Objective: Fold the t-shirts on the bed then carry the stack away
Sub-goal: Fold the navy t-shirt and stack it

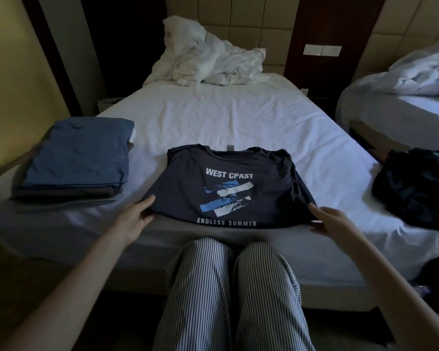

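Observation:
A folded dark navy t-shirt (228, 186) with white "WEST COAST" lettering and a blue-and-white print lies print-up near the front edge of the white bed (226, 117). My left hand (137, 216) grips its near left corner. At its near right corner, my right hand (327, 221) pinches the hem. A stack of folded t-shirts (79, 158), blue on top and grey below, rests on the bed's left side. At the right edge sits a heap of dark unfolded clothes (413, 191).
A crumpled white duvet (208, 59) is bunched at the head of the bed. A second bed (403, 97) stands to the right across a narrow gap. My legs in striped trousers (228, 295) press against the bed's front edge.

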Available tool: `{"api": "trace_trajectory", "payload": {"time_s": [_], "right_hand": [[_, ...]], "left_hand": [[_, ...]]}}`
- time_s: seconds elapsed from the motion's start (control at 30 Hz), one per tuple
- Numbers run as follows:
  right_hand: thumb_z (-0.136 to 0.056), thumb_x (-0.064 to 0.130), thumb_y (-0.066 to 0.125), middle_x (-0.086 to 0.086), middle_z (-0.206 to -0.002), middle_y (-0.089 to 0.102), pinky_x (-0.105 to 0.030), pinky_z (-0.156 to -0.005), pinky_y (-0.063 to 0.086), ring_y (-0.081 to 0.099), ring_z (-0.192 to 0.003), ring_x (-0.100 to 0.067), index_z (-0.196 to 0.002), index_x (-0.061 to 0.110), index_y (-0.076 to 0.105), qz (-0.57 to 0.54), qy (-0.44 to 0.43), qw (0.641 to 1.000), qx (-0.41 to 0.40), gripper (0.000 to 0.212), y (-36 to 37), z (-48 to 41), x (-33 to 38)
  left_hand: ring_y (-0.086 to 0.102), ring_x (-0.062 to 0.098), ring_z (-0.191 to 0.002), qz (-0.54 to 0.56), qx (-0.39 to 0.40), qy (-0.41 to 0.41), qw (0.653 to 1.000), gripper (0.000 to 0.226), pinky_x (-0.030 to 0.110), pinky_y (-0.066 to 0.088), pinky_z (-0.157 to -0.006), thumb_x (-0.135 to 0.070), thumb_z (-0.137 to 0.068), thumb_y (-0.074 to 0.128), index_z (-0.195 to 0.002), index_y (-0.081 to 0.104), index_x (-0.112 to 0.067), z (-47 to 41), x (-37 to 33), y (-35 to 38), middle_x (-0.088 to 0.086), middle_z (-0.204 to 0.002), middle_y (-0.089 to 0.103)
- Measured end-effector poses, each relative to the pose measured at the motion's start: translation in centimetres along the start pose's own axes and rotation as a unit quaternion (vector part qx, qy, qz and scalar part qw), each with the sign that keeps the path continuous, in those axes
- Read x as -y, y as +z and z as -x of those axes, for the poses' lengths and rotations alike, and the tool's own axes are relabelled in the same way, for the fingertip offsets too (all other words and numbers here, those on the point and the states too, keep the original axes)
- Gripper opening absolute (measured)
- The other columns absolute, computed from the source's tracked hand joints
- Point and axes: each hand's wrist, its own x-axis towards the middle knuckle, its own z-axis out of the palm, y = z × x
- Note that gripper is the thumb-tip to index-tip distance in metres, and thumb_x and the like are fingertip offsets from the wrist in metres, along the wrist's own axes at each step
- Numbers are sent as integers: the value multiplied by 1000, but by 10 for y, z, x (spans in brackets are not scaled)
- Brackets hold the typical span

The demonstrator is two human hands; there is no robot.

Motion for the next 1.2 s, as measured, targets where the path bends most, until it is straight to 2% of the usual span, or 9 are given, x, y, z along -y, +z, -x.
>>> {"api": "trace_trajectory", "payload": {"time_s": [0.17, 0.33, 0.53, 0.7, 0.77, 0.93, 1.1, 1.13, 1.2], "right_hand": [[-85, 3, 64, -9, -51, 54, -11, -40, 44, 53, -34, -1, -66, 2, 47, -77, -40, 985, -147, 25, -11, 2, -6], [-88, -9, 54, -9, -74, 50, -13, -46, 50, 57, -44, 1, -75, 10, 44, -177, 3, 980, -86, 25, 2, 14, -55], [-89, -6, 55, -11, -78, 57, -12, -48, 50, 60, -50, 0, -80, 11, 50, -188, -57, 976, -98, 20, 5, 16, -52], [-90, -8, 51, -11, -78, 54, -13, -51, 50, 59, -50, 1, -80, 11, 49, -217, -69, 969, -101, 22, 8, 18, -66], [-90, -9, 50, -11, -77, 54, -13, -51, 50, 59, -50, 1, -80, 11, 49, -227, -70, 966, -99, 22, 10, 19, -67], [-90, -9, 50, -12, -76, 54, -13, -52, 51, 60, -59, -9, -80, 9, 51, -241, -72, 963, -94, 21, 8, 20, -62], [-90, -8, 50, -12, -78, 57, -14, -52, 51, 59, -59, -10, -80, 10, 53, -226, -55, 969, -78, 20, 6, 18, -59], [-90, -8, 50, -11, -77, 57, -14, -52, 50, 59, -58, -10, -80, 10, 53, -228, -52, 969, -75, 20, 6, 17, -59], [-90, -8, 49, -11, -75, 56, -14, -51, 50, 57, -59, -11, -78, 10, 52, -237, -49, 968, -70, 22, 6, 17, -60]], "left_hand": [[51, 25, -120, -27, -88, 64, 994, 33, 29, 40, -95, 7, -89, 53, -119, 56, -7, -8, -10, -6, 0, -97, 60], [39, 29, -133, -22, -90, 3, 996, 39, 33, 34, -108, 1, -94, 49, -132, 43, 4, -1, 37, -20, 16, -143, 42], [38, 24, -134, 162, -20, -113, 980, 42, 37, 31, -112, -21, -96, 52, -135, 44, -9, 16, 50, 0, 10, -138, 45], [50, 22, -120, 208, -8, -18, 978, 19, 33, 38, -102, -23, -100, 41, -103, 57, -12, 25, 56, 8, 8, -129, 53], [55, 18, -109, 219, 13, 24, 975, 23, 32, 38, -100, -27, -100, 39, -107, 57, -14, 23, 60, 11, 7, -131, 53], [46, 18, -127, 222, 31, 161, 961, 39, 30, 35, -108, -37, -102, 31, -131, 48, -19, 11, 50, 42, 3, -135, 53], [58, 9, -97, -152, 120, 316, 929, 31, 37, 43, -96, -33, -101, 35, -104, 57, -12, 29, 44, 141, -2, -101, 66], [56, 18, -106, -271, 147, 353, 883, 46, 42, 37, -102, -43, -95, 36, -111, 58, -7, 34, 48, 164, 8, -111, 64], [31, 27, -137, -531, 218, 378, 726, 72, 42, 12, -115, -55, -84, 26, -134, 48, -9, 46, 70, 205, 10, -147, 39]]}}
